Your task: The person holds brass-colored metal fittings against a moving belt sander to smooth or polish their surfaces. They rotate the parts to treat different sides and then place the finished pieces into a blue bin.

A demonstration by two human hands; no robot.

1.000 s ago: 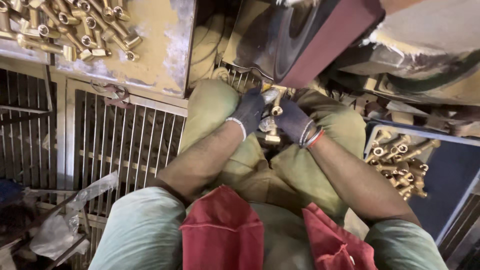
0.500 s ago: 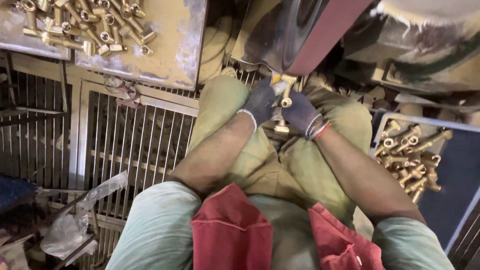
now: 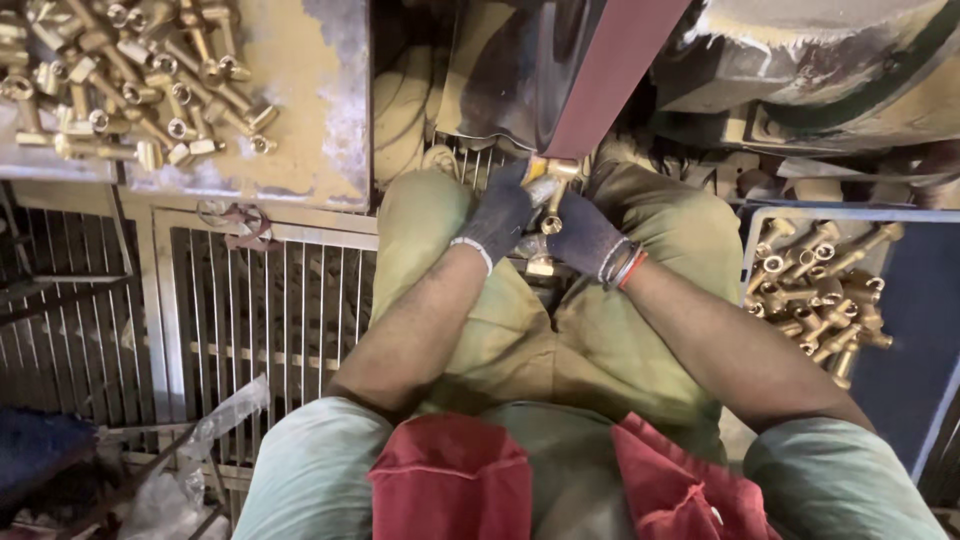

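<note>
Both gloved hands are meeting over my knees: my left hand (image 3: 502, 212) and my right hand (image 3: 583, 236) are gripping one brass fitting (image 3: 553, 190) between them, fingers closed tight around it. I am holding the fitting just beneath the dark red sanding belt (image 3: 610, 75), right by its lower end; I cannot tell whether they are touching. More brass fittings are lying heaped on the metal surface (image 3: 320, 130) to my left, and others are filling the blue tray (image 3: 915, 310) on my right.
</note>
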